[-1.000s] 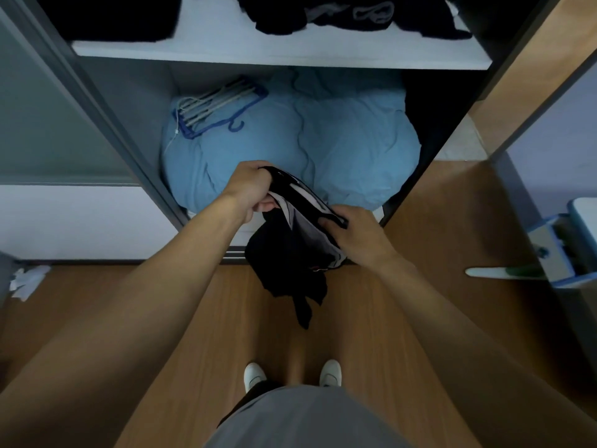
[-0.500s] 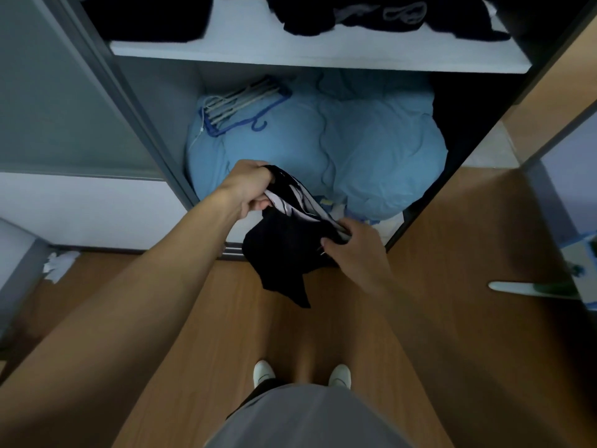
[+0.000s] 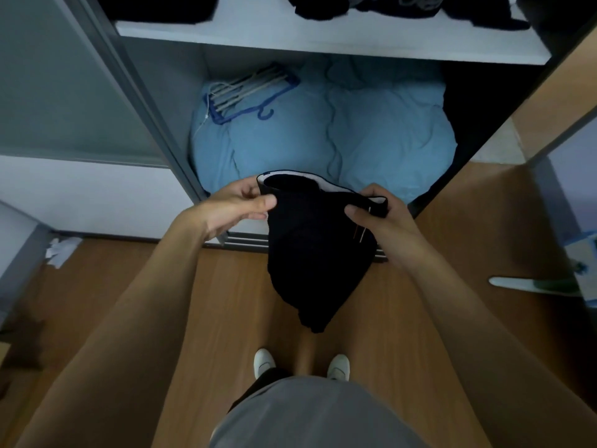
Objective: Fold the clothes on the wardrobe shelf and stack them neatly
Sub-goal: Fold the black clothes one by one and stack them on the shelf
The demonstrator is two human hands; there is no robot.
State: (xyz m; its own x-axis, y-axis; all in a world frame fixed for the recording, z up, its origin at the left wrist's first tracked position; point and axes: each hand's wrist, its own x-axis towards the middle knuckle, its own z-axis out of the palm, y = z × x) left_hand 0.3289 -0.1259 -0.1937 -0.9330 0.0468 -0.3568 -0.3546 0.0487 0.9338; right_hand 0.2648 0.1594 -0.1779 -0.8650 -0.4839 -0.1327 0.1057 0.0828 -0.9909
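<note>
A black garment [image 3: 318, 253] is held in the air in front of and below the front edge of the wardrobe shelf [image 3: 323, 43], its white-lined band stretched level and the rest hung towards the wooden floor [image 3: 226, 302]. The band's two ends are pinched between thumb and curled fingers by the left hand [image 3: 235, 205] and the right hand [image 3: 392, 224], both arms being reached forward. Compared with half a second ago, the hands are set wider apart and the bunched cloth has been spread out; dark clothes [image 3: 323, 6] are left on the shelf, and blue bedding [image 3: 355, 134] is seen beneath it
</note>
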